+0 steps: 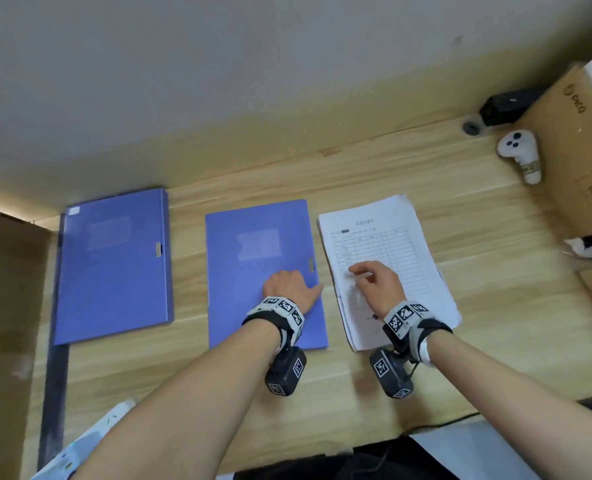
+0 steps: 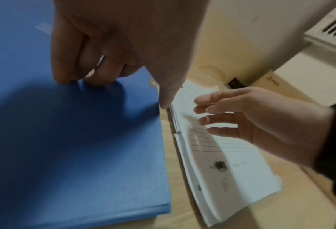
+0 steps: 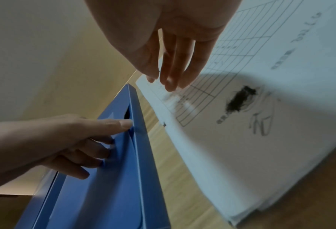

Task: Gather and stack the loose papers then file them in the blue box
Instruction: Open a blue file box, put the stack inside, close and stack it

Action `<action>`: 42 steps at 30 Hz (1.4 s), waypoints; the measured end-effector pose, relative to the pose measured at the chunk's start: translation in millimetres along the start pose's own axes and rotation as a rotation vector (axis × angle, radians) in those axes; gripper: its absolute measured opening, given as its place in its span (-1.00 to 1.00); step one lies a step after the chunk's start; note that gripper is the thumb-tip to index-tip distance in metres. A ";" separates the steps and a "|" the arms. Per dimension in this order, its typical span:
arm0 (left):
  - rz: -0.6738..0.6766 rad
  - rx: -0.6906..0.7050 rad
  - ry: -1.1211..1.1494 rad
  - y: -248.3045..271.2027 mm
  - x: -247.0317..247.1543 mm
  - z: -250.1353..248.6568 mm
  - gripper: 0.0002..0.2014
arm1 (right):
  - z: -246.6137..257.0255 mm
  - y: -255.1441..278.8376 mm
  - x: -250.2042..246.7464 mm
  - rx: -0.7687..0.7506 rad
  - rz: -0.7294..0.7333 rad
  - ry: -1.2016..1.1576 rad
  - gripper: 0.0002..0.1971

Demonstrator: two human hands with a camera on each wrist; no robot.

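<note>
A shut blue box (image 1: 253, 306) lies flat in the middle of the wooden desk (image 1: 478, 306). My left hand (image 1: 289, 284) rests on its lid, fingers bent with their tips on the lid (image 2: 65, 139) and the thumb (image 3: 124, 123) straight at the right edge, near the metal latch (image 1: 311, 265). Just right of the box lies a stack of white printed papers (image 1: 391, 220), its edges a little uneven. My right hand (image 1: 364, 273) hovers low over the stack (image 3: 261, 124) with relaxed, nearly straight fingers (image 3: 169, 83). Whether they touch the top sheet is unclear.
A second shut blue box (image 1: 114, 265) lies at the left. A cardboard box (image 1: 582, 150), a white controller (image 1: 518, 150) and a black device (image 1: 506, 103) crowd the far right corner. Brown cardboard (image 1: 7, 306) stands at the left edge, and a wall runs behind the desk.
</note>
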State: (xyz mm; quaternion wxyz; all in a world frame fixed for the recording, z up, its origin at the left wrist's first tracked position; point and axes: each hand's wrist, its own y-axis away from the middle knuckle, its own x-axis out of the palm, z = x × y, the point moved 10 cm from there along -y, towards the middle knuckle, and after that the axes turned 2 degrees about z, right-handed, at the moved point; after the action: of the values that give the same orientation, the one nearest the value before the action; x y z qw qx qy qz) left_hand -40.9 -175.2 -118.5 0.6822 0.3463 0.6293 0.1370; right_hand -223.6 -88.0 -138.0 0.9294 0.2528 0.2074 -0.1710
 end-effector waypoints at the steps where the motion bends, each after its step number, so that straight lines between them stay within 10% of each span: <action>1: -0.010 -0.015 -0.005 -2.7 -2.5 -0.7 -0.47 | -3.3 -0.2 -1.2 0.005 0.004 -0.002 -0.72; 10: 0.016 -0.106 0.203 -5.7 -7.9 8.0 -0.51 | -3.5 -4.7 -5.1 0.018 0.077 -0.018 -0.78; 22: -0.113 -0.161 1.177 63.5 -42.3 65.2 -0.56 | 73.7 10.3 89.9 -0.251 0.465 0.276 -0.66; 28: -0.166 -0.027 0.815 88.9 -109.8 98.1 -0.48 | 92.1 35.3 122.7 -0.382 0.631 0.754 -0.60; 34: -0.196 -0.185 0.480 110.1 -145.9 177.0 -0.50 | 94.8 36.0 134.4 -0.258 0.704 0.940 -0.56; 42: -0.398 -0.278 0.100 119.3 -118.3 249.0 0.03 | 95.7 34.4 138.2 -0.182 0.694 1.000 -0.42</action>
State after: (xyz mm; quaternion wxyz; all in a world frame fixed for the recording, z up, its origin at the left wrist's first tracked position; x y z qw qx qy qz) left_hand 206.0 -237.3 40.8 0.7050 0.1109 0.6930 0.1019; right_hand -62.2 -141.2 -114.3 0.7389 0.2746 0.5378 0.2990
